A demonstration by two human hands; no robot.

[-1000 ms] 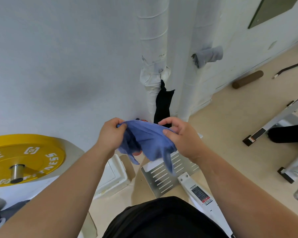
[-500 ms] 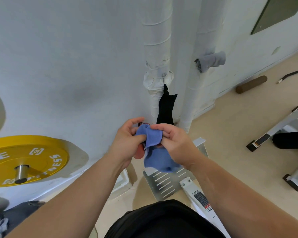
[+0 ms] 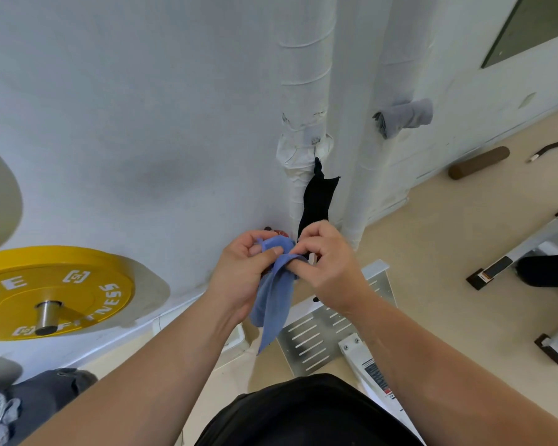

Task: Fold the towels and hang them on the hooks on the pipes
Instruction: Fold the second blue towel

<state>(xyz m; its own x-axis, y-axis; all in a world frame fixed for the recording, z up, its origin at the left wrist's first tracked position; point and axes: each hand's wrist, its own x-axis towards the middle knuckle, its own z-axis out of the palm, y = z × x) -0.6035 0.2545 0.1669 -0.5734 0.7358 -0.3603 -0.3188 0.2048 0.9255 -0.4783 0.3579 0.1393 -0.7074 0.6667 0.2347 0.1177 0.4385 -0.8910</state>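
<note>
blue towel point(image 3: 276, 297) bunched between both hands in front of the white wall point(image 3: 126, 123), just below the lower end of the left pipe point(image 3: 303, 91). left hand point(image 3: 242, 272): thumb laid across the top fold, remaining fingers point(image 3: 255, 251) curled behind the cloth, closed on it. right hand point(image 3: 329, 268): fingers point(image 3: 298, 267) pinching the same top fold from the right side, index tip pressed into the cloth; the two hands nearly touch. the upper part of the towel sits between the two sets of fingertips; the rest hangs as a narrow strip below the left palm, over a slotted metal plate point(image 3: 319, 336) on the floor point(image 3: 432, 236). black towel point(image 3: 318, 201) hangs from a hook on the left pipe, just above the right hand. grey towel point(image 3: 403, 117) hangs rolled on the right pipe point(image 3: 377, 156), well apart from the hands. yellow weight plate point(image 3: 55, 291) at left.
</note>
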